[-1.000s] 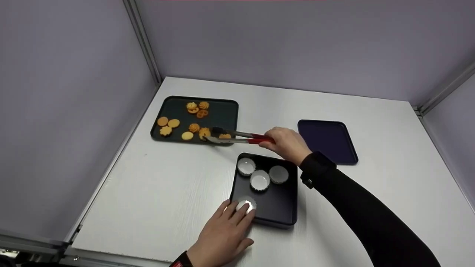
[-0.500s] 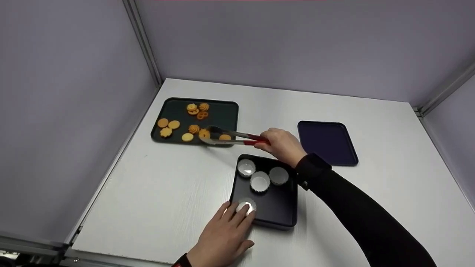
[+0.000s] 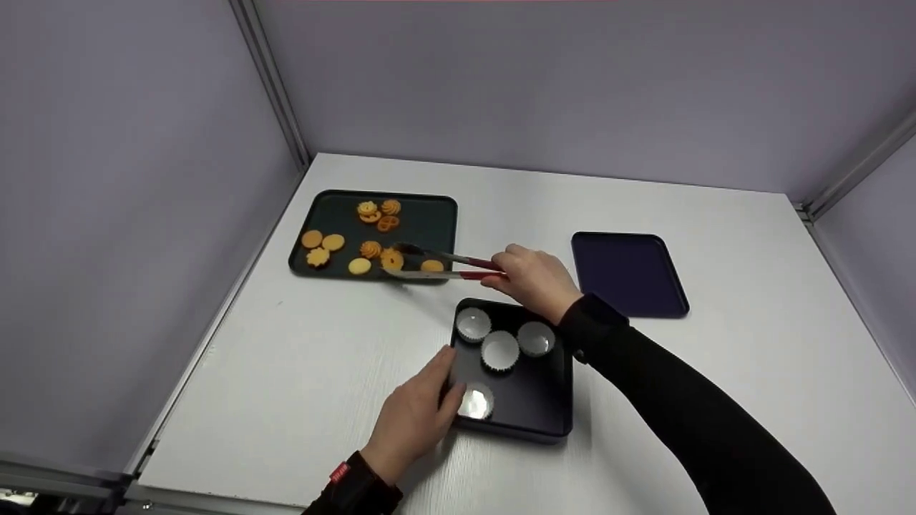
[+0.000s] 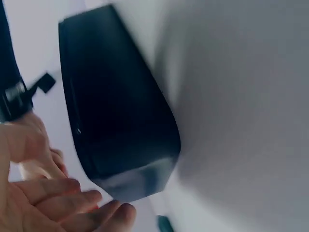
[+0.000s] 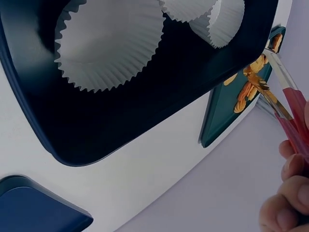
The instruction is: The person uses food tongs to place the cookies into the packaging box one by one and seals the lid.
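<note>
My right hand (image 3: 537, 282) holds red-handled metal tongs (image 3: 444, 275) whose spread, dark-tipped arms reach over the dark green tray (image 3: 422, 222). A ring-shaped cookie (image 3: 391, 259) lies between the tong tips. In the right wrist view the fingers (image 5: 292, 191) curl at the red handles. A deep dark baking pan (image 3: 529, 400) bears several white paper baking cups (image 3: 499, 350). At the pan's left wall is my left hand (image 3: 411, 422), thumb apart near the front-left cup (image 3: 476, 402). The left wrist view shows its fingers (image 4: 58, 205) extended beside the pan (image 4: 116, 106).
Several other cookies (image 3: 333, 242) and a pretzel-shaped one (image 3: 388, 224) lie on the green tray. A shallow dark blue tray (image 3: 630, 275) is at the right. White table (image 3: 308, 372) surrounds them, and grey panels (image 3: 529, 93) stand behind and at the sides.
My left hand has drawn back off the front-left paper cup and turned to the pan's left wall. The tongs have shifted slightly left, and their tips now straddle the ring-shaped cookie.
</note>
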{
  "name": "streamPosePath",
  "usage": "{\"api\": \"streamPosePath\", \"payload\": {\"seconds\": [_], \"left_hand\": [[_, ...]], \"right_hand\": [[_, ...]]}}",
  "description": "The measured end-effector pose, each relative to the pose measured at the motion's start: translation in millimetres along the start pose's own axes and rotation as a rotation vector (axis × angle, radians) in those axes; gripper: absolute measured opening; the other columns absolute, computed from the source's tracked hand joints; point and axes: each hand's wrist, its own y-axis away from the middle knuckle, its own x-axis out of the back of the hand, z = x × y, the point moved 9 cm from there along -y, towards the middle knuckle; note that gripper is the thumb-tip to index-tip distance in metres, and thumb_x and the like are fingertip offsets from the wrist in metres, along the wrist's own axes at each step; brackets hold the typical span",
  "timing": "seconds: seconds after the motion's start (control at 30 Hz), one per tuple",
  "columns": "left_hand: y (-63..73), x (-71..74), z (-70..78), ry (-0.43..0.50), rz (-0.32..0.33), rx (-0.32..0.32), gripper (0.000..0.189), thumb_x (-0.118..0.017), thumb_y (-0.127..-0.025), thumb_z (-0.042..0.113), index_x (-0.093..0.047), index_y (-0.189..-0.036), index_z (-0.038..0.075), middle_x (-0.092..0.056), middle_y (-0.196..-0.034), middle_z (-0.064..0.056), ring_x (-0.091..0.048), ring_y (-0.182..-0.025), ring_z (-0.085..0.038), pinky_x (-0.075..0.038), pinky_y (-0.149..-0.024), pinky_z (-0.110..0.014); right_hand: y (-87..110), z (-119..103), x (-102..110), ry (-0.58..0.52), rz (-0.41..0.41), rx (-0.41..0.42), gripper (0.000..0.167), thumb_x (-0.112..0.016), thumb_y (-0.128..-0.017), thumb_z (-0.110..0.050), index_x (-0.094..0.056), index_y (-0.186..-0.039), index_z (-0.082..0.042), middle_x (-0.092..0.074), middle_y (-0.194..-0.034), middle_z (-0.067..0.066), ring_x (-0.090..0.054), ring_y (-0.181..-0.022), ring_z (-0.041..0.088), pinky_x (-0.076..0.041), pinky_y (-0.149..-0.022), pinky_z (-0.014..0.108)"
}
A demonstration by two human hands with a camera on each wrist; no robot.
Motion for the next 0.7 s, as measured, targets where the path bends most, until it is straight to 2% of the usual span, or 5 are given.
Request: {"api": "streamPosePath", "payload": {"seconds": [0.1,0.2,0.23,0.33,0.7], "left_hand": [[-9.3,-7.7,-18.8,0.132,-0.047,0.126,0.047,-0.064,-0.1,0.016,-0.055,-0.142,-0.005,-0.074,-0.104,-0.017,-0.068,-0.075,-0.018,-0.058,-0.073,-0.036],[-14.0,-14.9,-31.5,0.236,-0.084,0.215,0.048,-0.063,-0.101,0.017,-0.055,-0.142,-0.005,-0.075,-0.098,-0.019,-0.067,-0.073,-0.017,-0.057,-0.072,-0.035],[-14.9,-16.4,-34.3,0.259,-0.088,0.232,0.048,-0.063,-0.101,0.017,-0.055,-0.143,-0.006,-0.074,-0.108,-0.023,-0.072,-0.081,-0.02,-0.059,-0.078,-0.036],[-16.7,-18.5,-37.9,0.308,-0.086,0.247,0.046,-0.063,-0.101,0.014,-0.056,-0.141,-0.007,-0.067,-0.127,-0.026,-0.071,-0.11,-0.032,-0.058,-0.092,-0.043],[-17.0,-20.8,-38.7,0.31,-0.072,0.258,0.041,-0.063,-0.099,0.009,-0.061,-0.138,-0.006,-0.067,-0.129,-0.021,-0.067,-0.087,-0.014,-0.055,-0.073,-0.026]], "right_hand": [[1.1,-1.9,-0.6,0.031,0.008,0.013,0.029,-0.074,-0.095,-0.034,-0.069,-0.093,-0.005,-0.062,-0.081,0.007,-0.062,-0.065,0.025,-0.053,-0.058,0.043],[2.7,-3.2,-0.2,0.05,0.035,0.034,0.029,-0.075,-0.094,-0.033,-0.07,-0.093,-0.004,-0.062,-0.081,0.007,-0.063,-0.064,0.025,-0.054,-0.056,0.043],[3.3,-3.4,0.1,0.055,0.044,0.041,0.028,-0.075,-0.094,-0.032,-0.07,-0.093,-0.004,-0.062,-0.08,0.007,-0.063,-0.063,0.025,-0.054,-0.056,0.044],[4.9,-3.9,1.5,0.068,0.074,0.061,0.028,-0.075,-0.094,-0.032,-0.069,-0.092,-0.004,-0.062,-0.08,0.007,-0.063,-0.062,0.026,-0.053,-0.054,0.044],[5.0,-10.6,5.5,0.147,0.132,0.15,0.027,-0.075,-0.094,-0.032,-0.068,-0.092,-0.006,-0.061,-0.079,0.006,-0.064,-0.062,0.022,-0.054,-0.053,0.04]]}}
